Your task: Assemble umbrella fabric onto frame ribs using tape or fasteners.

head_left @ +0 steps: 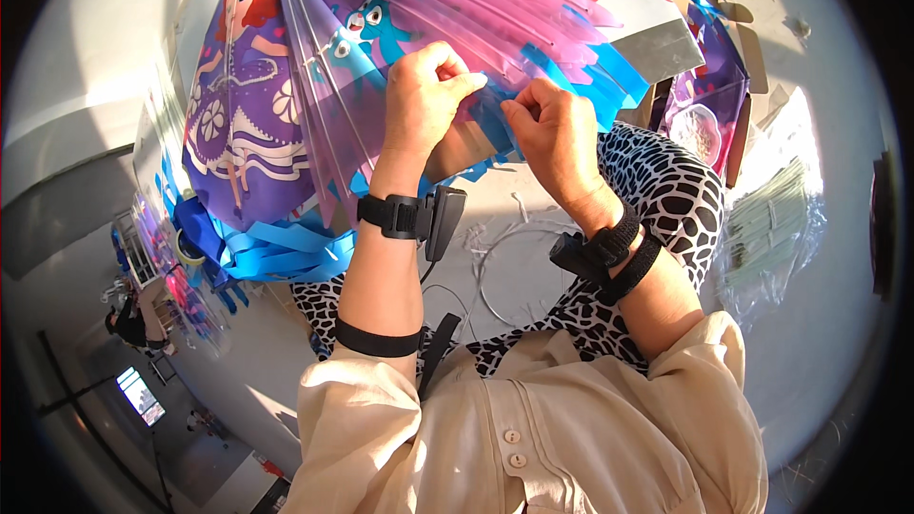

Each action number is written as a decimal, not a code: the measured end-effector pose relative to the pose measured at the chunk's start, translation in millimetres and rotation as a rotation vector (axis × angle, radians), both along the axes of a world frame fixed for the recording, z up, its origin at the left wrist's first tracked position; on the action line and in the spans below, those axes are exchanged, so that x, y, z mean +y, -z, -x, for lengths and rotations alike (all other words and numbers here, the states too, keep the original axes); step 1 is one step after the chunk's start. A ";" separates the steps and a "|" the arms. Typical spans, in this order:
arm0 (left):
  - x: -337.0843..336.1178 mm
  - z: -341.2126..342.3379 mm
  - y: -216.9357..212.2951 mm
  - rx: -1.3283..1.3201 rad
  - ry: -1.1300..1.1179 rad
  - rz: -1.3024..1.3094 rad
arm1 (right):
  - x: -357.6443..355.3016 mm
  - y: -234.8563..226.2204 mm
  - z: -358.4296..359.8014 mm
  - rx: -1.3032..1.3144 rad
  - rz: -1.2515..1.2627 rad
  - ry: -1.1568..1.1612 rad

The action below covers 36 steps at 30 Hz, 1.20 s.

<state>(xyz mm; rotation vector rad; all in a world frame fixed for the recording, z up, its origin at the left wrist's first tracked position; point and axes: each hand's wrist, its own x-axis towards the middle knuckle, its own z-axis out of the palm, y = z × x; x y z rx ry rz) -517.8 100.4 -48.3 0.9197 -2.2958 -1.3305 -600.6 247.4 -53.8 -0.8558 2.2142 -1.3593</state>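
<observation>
One folded printed plastic lantern (286, 105) — purple and pink panels with cartoon figures and blue fringe (276, 252) — is held up before the chest, its lower edge resting toward the lap. Its pink panel edge is pinched by the left hand (424, 100), fingers closed on the film; the same edge is nipped between thumb and fingertips of the right hand (552, 133), apparently so that the seam is kept taut between them. Black wrist straps (409, 216) are worn on both forearms. Beneath, a black-and-white patterned garment (666, 200) is seen, and a wire ring (519, 271) lies there. Beyond — a pale floor (838, 343), a clear bag of sticks (776, 228), more printed pieces (709, 86) at upper right.
</observation>
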 end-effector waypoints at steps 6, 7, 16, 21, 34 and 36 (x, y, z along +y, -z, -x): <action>5.7 6.2 -2.0 -0.136 -0.010 0.218 | -1.0 3.0 5.1 0.097 -0.044 -0.051; 5.0 6.3 -1.7 -0.137 -0.011 0.215 | -1.4 3.1 5.4 0.130 -0.064 -0.064; -10.3 6.6 2.3 -0.119 -0.132 0.325 | -2.7 1.7 6.9 0.153 -0.109 -0.093; -6.8 4.2 5.6 -0.022 -0.278 0.306 | -0.5 -0.8 8.7 0.112 -0.090 -0.090; -2.0 -101.4 -32.7 -0.237 -0.415 0.495 | 21.8 -42.3 -6.0 0.665 0.144 -0.252; -4.5 -132.5 -25.0 -0.421 -0.492 0.285 | 11.5 -31.5 -26.4 0.357 0.241 -0.361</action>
